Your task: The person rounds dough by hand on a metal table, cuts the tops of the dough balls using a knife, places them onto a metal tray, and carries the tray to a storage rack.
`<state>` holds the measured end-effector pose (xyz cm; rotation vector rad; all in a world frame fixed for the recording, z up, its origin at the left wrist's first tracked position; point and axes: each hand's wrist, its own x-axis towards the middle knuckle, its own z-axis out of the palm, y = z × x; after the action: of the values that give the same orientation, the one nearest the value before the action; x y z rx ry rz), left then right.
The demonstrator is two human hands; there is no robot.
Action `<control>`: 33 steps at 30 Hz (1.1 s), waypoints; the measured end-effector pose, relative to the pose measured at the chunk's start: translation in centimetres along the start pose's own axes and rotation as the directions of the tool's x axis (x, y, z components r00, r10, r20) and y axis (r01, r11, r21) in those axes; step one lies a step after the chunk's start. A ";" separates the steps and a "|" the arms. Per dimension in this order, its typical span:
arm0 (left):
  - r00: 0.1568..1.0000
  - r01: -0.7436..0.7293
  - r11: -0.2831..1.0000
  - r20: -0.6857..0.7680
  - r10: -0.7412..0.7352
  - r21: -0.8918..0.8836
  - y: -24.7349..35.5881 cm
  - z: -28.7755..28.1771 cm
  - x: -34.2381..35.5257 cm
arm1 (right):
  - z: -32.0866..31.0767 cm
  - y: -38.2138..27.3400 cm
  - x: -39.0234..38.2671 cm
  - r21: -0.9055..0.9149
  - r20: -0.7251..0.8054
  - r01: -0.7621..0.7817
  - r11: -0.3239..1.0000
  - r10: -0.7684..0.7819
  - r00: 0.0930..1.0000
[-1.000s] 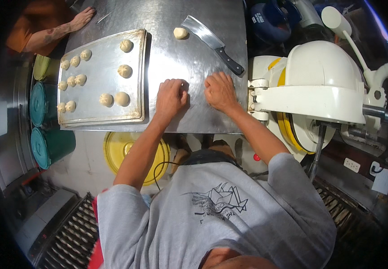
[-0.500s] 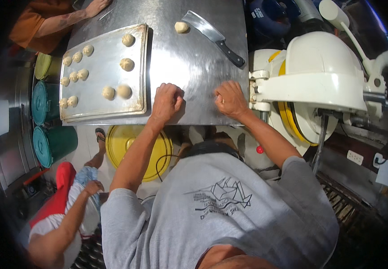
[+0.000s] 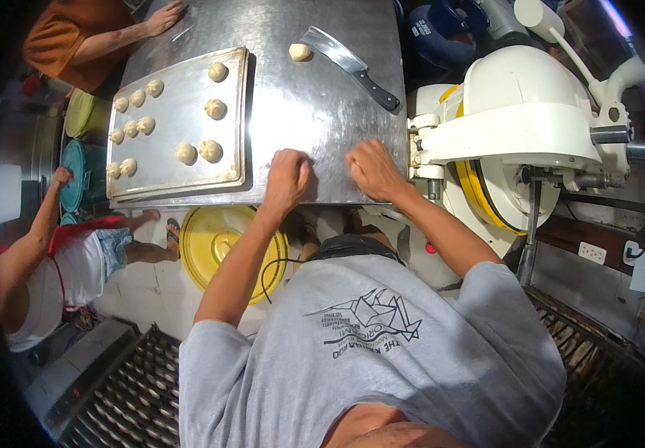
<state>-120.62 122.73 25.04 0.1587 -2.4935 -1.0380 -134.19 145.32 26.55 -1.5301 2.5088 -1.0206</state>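
My left hand [image 3: 288,178] rests in a loose fist on the near edge of the metal table [image 3: 322,112]. Level with it on the right, my right hand [image 3: 373,168] is also curled, its knuckles on the tabletop. Nothing shows in either hand. To the left of my left hand lies a baking tray [image 3: 166,131] with several pale dough balls [image 3: 210,150] on it. Farther up the table, a single dough ball [image 3: 300,52] sits beside the blade of a cleaver [image 3: 352,63], whose black handle points toward my right hand.
A large white mixer [image 3: 524,127] stands against the table's right side. Across the table's far left corner, another person's hand [image 3: 164,16] rests on the metal. A person in a red apron [image 3: 76,276] is at the left, near green bins [image 3: 74,175]. A yellow lid [image 3: 221,250] is below the table edge.
The person in the red apron has moved farther left, one arm now raised toward the bins. My fists have drawn slightly closer together, and the view has shifted a little.
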 end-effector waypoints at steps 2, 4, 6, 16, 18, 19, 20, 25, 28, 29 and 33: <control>0.995 0.005 0.999 0.103 -0.008 0.035 -0.9 -2.0 -0.7 | -0.6 0.9 -1.0 -0.056 0.059 0.024 0.998 -0.021 0.998; 0.991 -0.039 0.993 0.131 0.024 0.115 -1.4 -2.3 1.0 | -1.5 1.8 0.7 -0.190 0.038 0.022 0.982 -0.015 0.999; 0.991 -0.040 0.986 0.135 0.018 0.162 -1.5 -1.7 2.6 | -0.6 1.6 3.4 -0.172 -0.010 0.009 0.985 -0.011 1.000; 0.999 -0.029 0.988 -0.022 0.033 0.154 0.2 2.8 6.1 | 2.2 0.1 7.7 -0.061 -0.136 -0.167 0.984 0.158 0.978; 0.997 -0.020 0.994 -0.068 0.028 0.106 0.0 2.5 3.0 | 1.6 -0.1 3.7 -0.002 -0.084 -0.064 0.998 0.063 0.994; 0.999 -0.033 0.996 -0.040 0.036 0.087 0.1 1.6 2.0 | 0.9 -0.1 1.1 -0.007 -0.032 -0.007 1.000 0.006 0.999; 0.999 -0.040 0.997 -0.009 0.041 0.067 0.3 0.3 0.7 | 0.2 0.2 -0.3 -0.006 0.024 0.048 0.999 -0.047 0.999; 0.995 -0.024 0.974 0.101 0.002 0.223 -1.6 -1.0 3.4 | -0.5 1.7 3.1 -0.192 -0.033 -0.021 0.981 0.015 0.999; 0.999 0.031 0.963 0.034 -0.042 0.268 -1.4 0.5 5.7 | 1.8 1.9 7.3 -0.173 -0.070 -0.033 0.984 0.021 0.997; 0.999 0.040 0.964 0.003 -0.043 0.262 -1.5 1.1 6.4 | 2.4 1.7 8.6 -0.163 -0.083 -0.034 0.986 0.020 0.996; 0.996 0.076 0.965 -0.070 -0.060 0.251 -0.3 2.0 7.1 | 4.2 0.8 10.8 -0.117 -0.093 -0.052 0.992 0.041 0.995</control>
<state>-127.89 121.91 26.08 0.3499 -2.5717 -0.7233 -138.92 134.67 26.08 -1.4778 2.6991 -0.9714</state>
